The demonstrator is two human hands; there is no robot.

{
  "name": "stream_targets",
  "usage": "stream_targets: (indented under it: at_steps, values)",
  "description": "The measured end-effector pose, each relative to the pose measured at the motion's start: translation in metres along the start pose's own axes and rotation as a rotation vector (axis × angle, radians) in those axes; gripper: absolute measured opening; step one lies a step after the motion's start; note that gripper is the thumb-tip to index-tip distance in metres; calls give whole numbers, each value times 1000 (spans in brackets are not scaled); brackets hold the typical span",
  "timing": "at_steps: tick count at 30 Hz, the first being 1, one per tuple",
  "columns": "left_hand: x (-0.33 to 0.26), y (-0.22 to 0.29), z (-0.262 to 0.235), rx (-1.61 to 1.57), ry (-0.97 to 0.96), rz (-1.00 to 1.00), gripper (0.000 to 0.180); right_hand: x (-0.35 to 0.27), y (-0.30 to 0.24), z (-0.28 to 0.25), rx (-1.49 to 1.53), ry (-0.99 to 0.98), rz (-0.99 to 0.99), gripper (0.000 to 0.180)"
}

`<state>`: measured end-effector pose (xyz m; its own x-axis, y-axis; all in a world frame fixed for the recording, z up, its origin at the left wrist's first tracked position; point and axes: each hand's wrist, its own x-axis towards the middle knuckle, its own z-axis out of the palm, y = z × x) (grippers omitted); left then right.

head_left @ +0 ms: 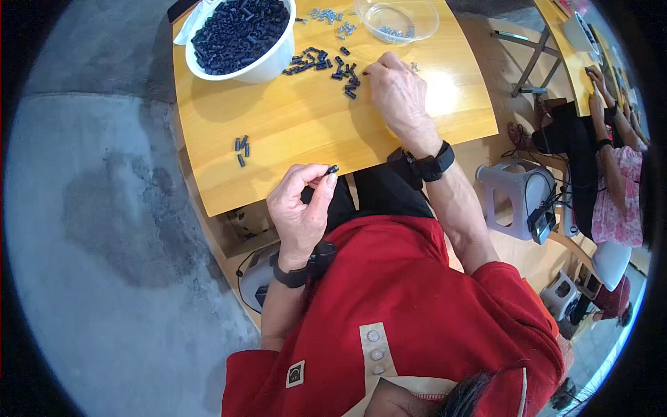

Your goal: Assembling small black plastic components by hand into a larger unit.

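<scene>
My left hand (302,205) is just off the table's near edge, thumb and forefinger pinching a small black plastic part (333,169). Over the table, my right hand (399,90) is closed beside a loose group of black tubular parts (351,85). A dark speck shows at its fingertips, but I cannot make out whether it is held. Several more of these parts (242,147) lie apart on the left of the table. Behind them, a white tub (267,69) is heaped with black parts (240,35).
A clear round bowl (431,31) with small silvery pieces stands at the back of the wooden table (299,125). Loose silvery pieces (325,14) lie beside it. To the right are a grey plastic stool (504,191) and another person (615,187) at a separate table.
</scene>
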<state>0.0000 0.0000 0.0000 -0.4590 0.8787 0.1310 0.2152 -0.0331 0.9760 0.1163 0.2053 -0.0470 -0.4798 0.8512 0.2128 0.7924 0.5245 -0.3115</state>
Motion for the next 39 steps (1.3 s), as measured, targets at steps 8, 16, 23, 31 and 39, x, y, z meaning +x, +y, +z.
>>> stream_targets:
  at_steps: [8,16,23,31,39]
  values:
    - [-4,8,-3,-22,-1,-16,11,-61,-24,-66,1315,-249,239,8]
    - [-7,25,7,-15,-80,99,10,-107,-19,-71,1855,-522,351,11]
    - [-8,29,8,36,-99,151,9,-115,-18,-70,2011,-576,293,14]
    - [-7,34,6,113,-110,187,12,-114,-20,-77,1878,-560,250,12]
    - [-7,36,4,170,-125,196,9,-112,-22,-80,1838,-572,249,11]
